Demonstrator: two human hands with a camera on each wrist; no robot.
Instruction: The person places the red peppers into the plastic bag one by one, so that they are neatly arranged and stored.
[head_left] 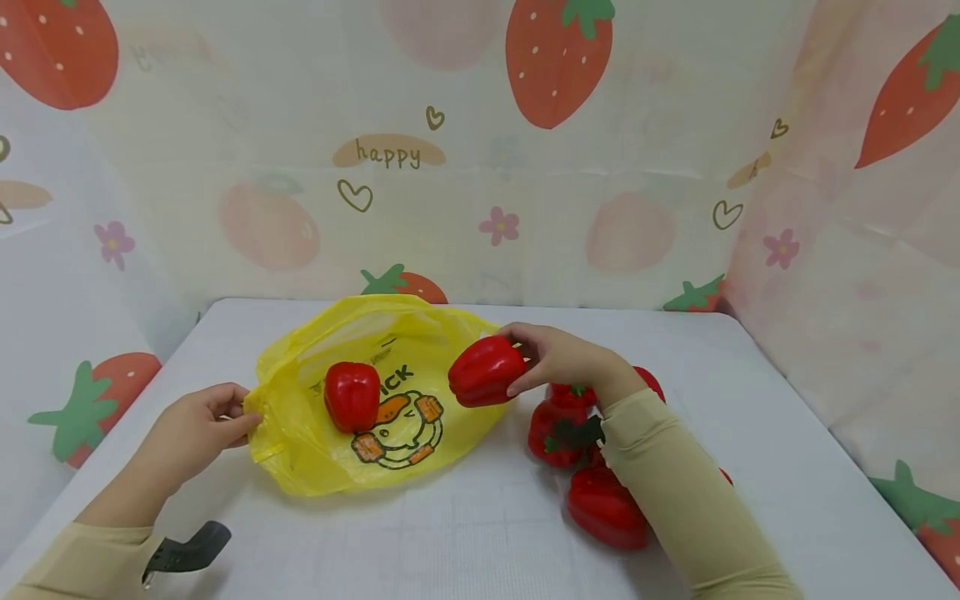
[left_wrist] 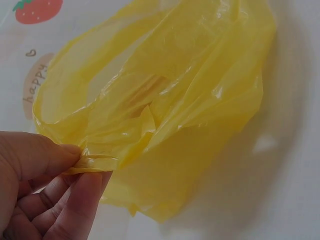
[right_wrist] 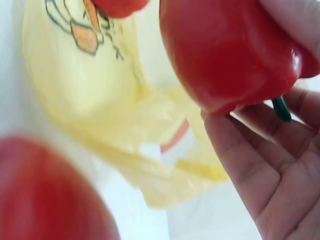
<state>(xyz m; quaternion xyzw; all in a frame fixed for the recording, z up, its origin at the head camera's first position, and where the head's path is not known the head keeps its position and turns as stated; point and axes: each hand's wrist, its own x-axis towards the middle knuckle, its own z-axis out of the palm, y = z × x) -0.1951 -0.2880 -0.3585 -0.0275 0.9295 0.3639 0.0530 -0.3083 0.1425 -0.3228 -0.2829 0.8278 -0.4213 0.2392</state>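
Note:
My left hand (head_left: 202, 429) pinches the left edge of a yellow plastic bag (head_left: 450, 450) between thumb and fingers. The left wrist view shows the creased plastic (left_wrist: 200, 95) running out from the thumb and fingertips. In my right hand (head_left: 562, 362) is a glossy red bell pepper (head_left: 487, 372), gripped near its stem end over the bag's right side. Its green stem (right_wrist: 281, 109) points toward the palm in the right wrist view. Another red bell pepper (head_left: 352, 397) lies at the bag, left of the printed cartoon face (head_left: 397, 429).
Several more red bell peppers (head_left: 607, 508) are heaped on the white table (head_left: 465, 542) at the right, partly hidden by my right forearm. A strawberry-patterned curtain (head_left: 465, 192) stands behind the table and along both sides. A dark strap piece (head_left: 191, 548) sticks out at my left wrist.

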